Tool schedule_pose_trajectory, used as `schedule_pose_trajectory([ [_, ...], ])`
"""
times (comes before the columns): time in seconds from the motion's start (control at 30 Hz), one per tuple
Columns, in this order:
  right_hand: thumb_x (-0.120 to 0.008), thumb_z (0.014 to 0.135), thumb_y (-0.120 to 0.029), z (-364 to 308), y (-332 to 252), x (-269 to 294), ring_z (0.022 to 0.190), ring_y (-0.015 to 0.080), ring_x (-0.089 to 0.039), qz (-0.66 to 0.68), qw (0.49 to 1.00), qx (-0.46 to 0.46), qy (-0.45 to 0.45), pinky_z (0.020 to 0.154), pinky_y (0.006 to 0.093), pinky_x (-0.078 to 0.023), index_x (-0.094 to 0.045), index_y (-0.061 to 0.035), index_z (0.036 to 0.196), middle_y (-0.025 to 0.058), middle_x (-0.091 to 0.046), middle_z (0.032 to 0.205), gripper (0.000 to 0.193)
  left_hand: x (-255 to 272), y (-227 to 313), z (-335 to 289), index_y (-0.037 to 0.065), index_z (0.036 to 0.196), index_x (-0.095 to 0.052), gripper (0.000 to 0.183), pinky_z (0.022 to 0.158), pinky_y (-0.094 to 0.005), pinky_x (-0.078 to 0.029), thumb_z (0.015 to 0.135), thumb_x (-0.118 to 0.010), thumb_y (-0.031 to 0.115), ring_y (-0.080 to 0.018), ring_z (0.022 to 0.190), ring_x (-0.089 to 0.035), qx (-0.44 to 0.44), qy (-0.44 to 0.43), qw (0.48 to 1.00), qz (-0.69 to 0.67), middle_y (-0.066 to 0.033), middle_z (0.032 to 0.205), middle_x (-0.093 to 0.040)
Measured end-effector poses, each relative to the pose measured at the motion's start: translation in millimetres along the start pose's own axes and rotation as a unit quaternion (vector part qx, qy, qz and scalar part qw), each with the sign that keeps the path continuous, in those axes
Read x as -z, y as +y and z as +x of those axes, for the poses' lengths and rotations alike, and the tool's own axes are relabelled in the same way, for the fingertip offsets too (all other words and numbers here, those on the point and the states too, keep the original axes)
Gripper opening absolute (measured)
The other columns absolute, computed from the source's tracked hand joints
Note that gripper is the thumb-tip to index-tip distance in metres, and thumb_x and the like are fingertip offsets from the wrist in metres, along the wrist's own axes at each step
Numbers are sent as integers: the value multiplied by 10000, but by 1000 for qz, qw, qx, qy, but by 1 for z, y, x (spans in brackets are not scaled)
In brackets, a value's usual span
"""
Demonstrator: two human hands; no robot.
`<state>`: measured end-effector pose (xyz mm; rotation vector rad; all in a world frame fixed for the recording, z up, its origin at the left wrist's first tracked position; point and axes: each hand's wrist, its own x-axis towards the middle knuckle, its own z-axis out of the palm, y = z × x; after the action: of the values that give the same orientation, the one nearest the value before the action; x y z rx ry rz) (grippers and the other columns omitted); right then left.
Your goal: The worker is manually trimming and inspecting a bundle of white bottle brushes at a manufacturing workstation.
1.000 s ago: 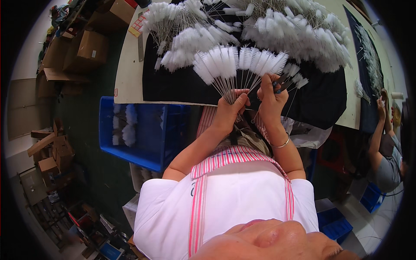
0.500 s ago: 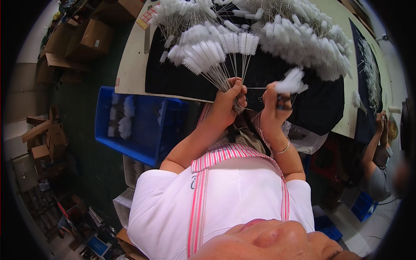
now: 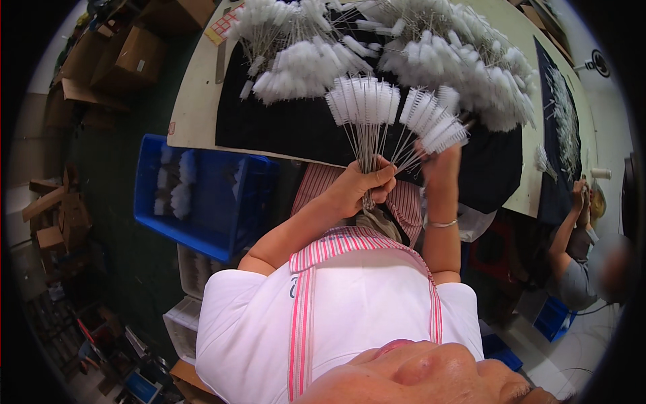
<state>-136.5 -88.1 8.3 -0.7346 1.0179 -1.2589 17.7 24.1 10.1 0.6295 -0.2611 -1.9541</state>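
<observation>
My left hand (image 3: 367, 184) is closed round the wire stems of a fanned bunch of white bottle brushes (image 3: 364, 104), bristle heads pointing away from me. A second, smaller fan of white brushes (image 3: 431, 121) spreads to the right, its stems running down to the fingers of my left hand. My right hand (image 3: 441, 163) is raised beside and partly behind that smaller fan. Motion blurs it and the brushes hide some of its fingers, so whether it grips anything cannot be made out.
Heaps of white brushes (image 3: 464, 77) lie on a black cloth (image 3: 282, 135) over the pale table (image 3: 192, 111). A blue bin (image 3: 232, 225) holding some brushes stands at the left. Cardboard boxes (image 3: 128, 64) are stacked farther left. Another person (image 3: 572, 259) works at the right.
My right hand, which was pinching a brush stem beside my left hand, has moved up and blurred. The held brushes now stand more upright, split into two fans.
</observation>
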Motion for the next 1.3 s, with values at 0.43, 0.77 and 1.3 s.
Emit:
schedule_pose_trajectory([
  [0.43, -587, 879, -247, -41, 7, -34, 452, 68, -327, 64, 988, -92, -106, 420, 229, -273, -523, -43, 904, -53, -354, 542, 215, -5, 0, -2, 44, 1169, -511, 357, 523, -210, -346, 869, -613, 207, -72, 560, -424, -83, 36, 988, 126, -16, 700, -543],
  [0.77, -509, 915, -148, -26, 19, -50, 401, 87, -346, 114, 992, -50, -10, 387, 242, -281, -513, -25, 765, -19, -401, 527, 194, 1, -2, 1, -2, 1150, -548, 343, 539, -182, -358, 904, -568, 237, -59, 616, -449, -121, 59, 988, 75, 0, 757, -546],
  [1.3, -580, 846, -312, 36, 86, -33, 800, 328, -611, -515, 847, 127, -40, 729, 385, -464, -595, 34, 1008, 172, -620, 823, 383, 25, 9, -15, -6, 1045, -569, 230, 488, -173, -341, 925, -529, 187, -39, 517, -424, -245, 245, 902, 257, -75, 774, -638],
])
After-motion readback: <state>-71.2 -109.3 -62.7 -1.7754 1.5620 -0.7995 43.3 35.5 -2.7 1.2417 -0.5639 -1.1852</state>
